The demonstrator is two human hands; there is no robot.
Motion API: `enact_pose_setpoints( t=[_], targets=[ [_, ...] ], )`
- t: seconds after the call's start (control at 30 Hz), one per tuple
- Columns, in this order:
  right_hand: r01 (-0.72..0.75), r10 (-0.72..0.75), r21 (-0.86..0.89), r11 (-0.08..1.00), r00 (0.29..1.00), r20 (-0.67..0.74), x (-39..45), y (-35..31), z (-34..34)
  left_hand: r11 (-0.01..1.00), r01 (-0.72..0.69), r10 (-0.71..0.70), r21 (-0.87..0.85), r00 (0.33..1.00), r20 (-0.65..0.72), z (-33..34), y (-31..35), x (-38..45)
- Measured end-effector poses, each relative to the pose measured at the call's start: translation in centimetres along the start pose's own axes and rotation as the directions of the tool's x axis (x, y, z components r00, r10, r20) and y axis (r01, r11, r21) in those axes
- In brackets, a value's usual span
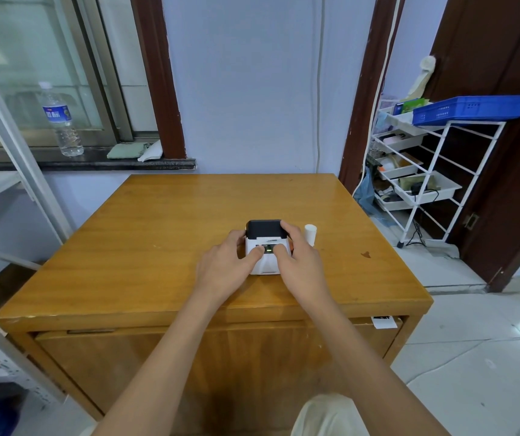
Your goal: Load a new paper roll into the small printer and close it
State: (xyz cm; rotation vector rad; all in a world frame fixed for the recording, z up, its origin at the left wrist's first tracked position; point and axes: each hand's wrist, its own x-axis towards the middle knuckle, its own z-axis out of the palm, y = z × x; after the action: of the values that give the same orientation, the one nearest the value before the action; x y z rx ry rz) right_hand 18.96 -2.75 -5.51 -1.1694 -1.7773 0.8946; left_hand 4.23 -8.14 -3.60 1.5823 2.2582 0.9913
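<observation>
A small white printer (266,259) with a black lid sits near the middle of the wooden table (145,234). Its lid lies flat and looks closed, and a small lit green display shows on its top. My left hand (225,265) grips the printer's left side with the thumb on its top. My right hand (299,262) grips its right side, thumb beside the display and fingers curled around the far right corner. A white paper roll (310,233) stands upright on the table just right of my right hand, apart from the printer.
A water bottle (62,121) and folded cloths stand on the windowsill at the back left. A white wire rack (428,171) with trays and a blue basket (469,110) stands to the right of the table. A metal shelf frame rises at the left.
</observation>
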Motion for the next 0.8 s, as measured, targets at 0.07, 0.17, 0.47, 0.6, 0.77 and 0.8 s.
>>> enact_pose_setpoints(
  t=[0.07,0.17,0.47,0.6,0.77,0.8],
  targets=[
    [-0.001,0.001,-0.002,1.000,1.000,0.000,0.02,0.04,0.05,1.000,0.005,-0.005,-0.002,1.000,-0.002,-0.02,0.03,-0.03],
    [-0.005,0.005,-0.007,1.000,1.000,-0.002,0.03,-0.05,0.04,1.000,0.006,-0.006,0.006,1.000,-0.003,0.00,0.03,-0.01],
    [-0.001,0.001,-0.014,1.000,1.000,0.001,0.01,-0.10,0.04,1.000,0.011,-0.011,-0.005,1.000,0.001,0.13,-0.07,0.00],
    [0.006,-0.006,-0.027,1.000,1.000,-0.002,-0.06,-0.16,0.01,1.000,0.014,-0.014,0.014,1.000,-0.001,0.00,-0.15,-0.20],
    [0.016,-0.016,-0.045,0.999,1.000,0.004,-0.26,-0.88,-0.38,1.000,-0.021,0.021,0.009,0.999,-0.030,0.10,-0.32,-0.42],
    [0.013,-0.013,-0.036,0.999,1.000,0.016,-0.23,-0.69,-0.40,0.999,-0.040,0.040,-0.007,0.999,-0.037,0.18,-0.56,-0.47]
  ],
)
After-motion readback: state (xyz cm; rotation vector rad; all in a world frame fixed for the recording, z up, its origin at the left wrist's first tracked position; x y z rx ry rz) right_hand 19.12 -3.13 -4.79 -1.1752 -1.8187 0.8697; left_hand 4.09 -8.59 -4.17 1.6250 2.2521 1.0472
